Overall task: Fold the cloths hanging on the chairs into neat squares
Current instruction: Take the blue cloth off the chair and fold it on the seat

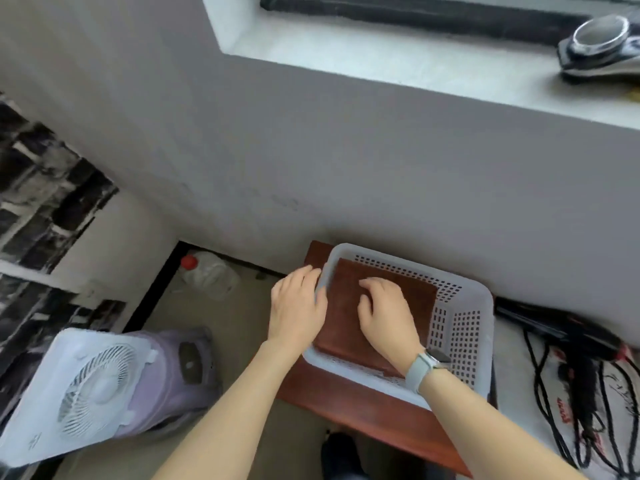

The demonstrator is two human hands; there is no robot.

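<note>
A folded brown cloth lies flat inside a white perforated plastic basket. The basket stands on a reddish-brown wooden stool against the grey wall. My right hand, with a watch on its wrist, presses down on the cloth with fingers bent at the knuckles. My left hand rests on the basket's left rim, its fingers laid over the edge. No chairs and no hanging cloths are in view.
A white box fan leans on a purple appliance at lower left. A clear jug with a red cap lies by the wall. Black cables and a hair dryer lie at right. A black device sits on the windowsill.
</note>
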